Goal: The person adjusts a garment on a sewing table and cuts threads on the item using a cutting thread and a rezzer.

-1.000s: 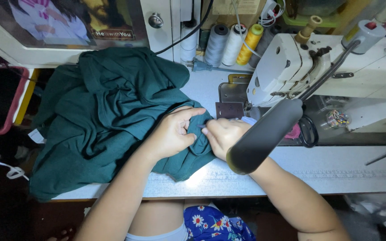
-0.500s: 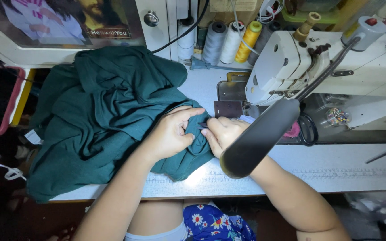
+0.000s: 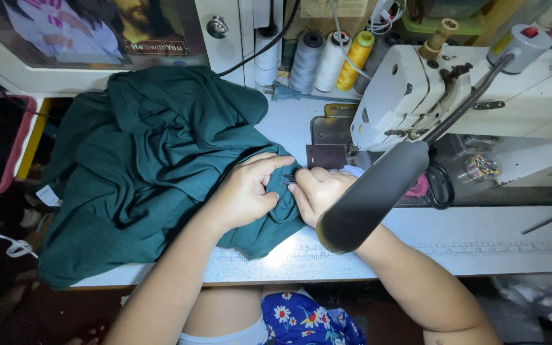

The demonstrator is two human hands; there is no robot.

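Closest to me, below the bench [image 3: 480, 255] edge, I can see my lap and a scrap of blue flowered cloth [image 3: 301, 319]. Just above that, both my hands meet on the near fold of the dark green garment [image 3: 161, 172]. My left hand [image 3: 244, 191] lies over the cloth with its thumb and forefinger pinched toward the seam, and my right hand [image 3: 317, 191] presses in from the other side, fingertips closed on the same small bit of fabric, so the two hands are touching, clamped together on the edge. Compared with a second ago they have hardly shifted: the same pinch, the same spot, only a slight tightening of the fingers, with the heap of cloth lying as it did. I judge that I am fiddling with one point on the hem rather than feeding it along. A dark lamp arm [image 3: 378, 191] crosses over my right wrist and hides part of it. Beyond my hands, the metal plate [image 3: 327, 156] sits just beside the cloth edge, under the head of the white sewing machine [image 3: 416, 96]. The bulk of the garment is piled to the left, spilling over the bench edge. Farthest back stand thread cones [image 3: 327, 61], grey, white and yellow, against the wall.
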